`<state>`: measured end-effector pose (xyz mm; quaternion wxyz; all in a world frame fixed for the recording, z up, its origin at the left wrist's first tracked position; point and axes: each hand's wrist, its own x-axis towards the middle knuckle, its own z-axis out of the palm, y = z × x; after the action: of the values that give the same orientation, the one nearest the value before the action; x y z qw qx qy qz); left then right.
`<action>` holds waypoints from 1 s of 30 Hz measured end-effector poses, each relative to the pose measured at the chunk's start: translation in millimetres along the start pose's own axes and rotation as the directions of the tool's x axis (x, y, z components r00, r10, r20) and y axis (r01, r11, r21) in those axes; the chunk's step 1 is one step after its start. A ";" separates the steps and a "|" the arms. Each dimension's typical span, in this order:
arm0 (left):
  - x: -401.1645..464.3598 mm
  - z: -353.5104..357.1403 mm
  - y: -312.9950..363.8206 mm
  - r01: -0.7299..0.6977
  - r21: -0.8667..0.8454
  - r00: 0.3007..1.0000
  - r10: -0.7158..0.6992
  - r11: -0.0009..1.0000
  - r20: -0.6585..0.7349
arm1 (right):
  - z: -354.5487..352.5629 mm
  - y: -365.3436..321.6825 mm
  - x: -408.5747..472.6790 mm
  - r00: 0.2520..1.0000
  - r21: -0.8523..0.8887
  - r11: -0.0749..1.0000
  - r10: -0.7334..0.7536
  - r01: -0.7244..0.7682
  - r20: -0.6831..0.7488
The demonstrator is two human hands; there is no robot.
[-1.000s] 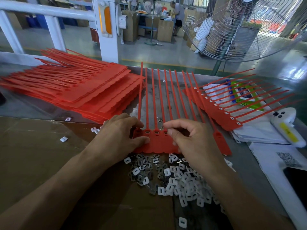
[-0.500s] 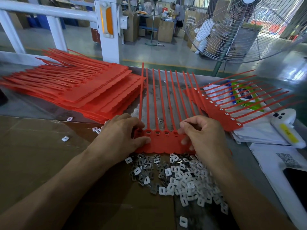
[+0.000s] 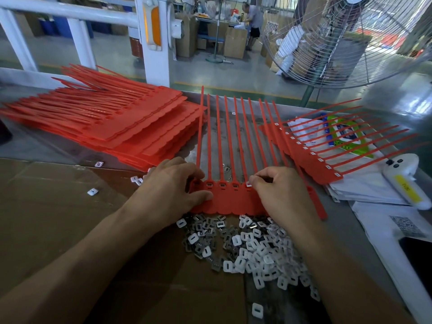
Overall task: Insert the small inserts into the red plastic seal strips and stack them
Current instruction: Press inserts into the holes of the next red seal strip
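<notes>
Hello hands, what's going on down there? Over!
Left hand holds red seal strip flat. Right hand pinches a small insert at its socket. Nothing blocking. Over.

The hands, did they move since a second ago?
The right hand first slid right along the red seal strip, then came back leftward; it now pinches a small white insert at a slot near the strip's middle. The left hand kept holding the strip's left end. The pile of loose inserts and the big red stack stayed put.
</notes>
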<state>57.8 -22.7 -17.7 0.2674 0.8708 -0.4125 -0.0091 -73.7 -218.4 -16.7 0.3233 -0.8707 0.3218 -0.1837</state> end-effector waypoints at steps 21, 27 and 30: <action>-1.1 -0.1 -0.4 -0.007 0.015 1.000 0.007 1.000 -0.002 | 2.3 -0.1 -0.1 1.000 -0.044 0.999 -0.011 0.010 -0.023; -1.4 -0.8 0.0 -0.012 0.009 1.000 0.012 1.000 0.003 | -8.1 4.7 -3.8 0.998 0.035 0.998 -0.054 0.053 0.041; -2.0 -1.4 -0.7 -0.012 0.012 1.000 0.012 1.000 0.005 | -8.1 2.3 -6.4 0.995 0.034 0.996 -0.079 0.078 0.056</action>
<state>57.3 -20.3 -17.2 0.2611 0.8700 -0.4183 -0.0074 -83.6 -219.0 -13.1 0.3388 -0.8823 0.2750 -0.1765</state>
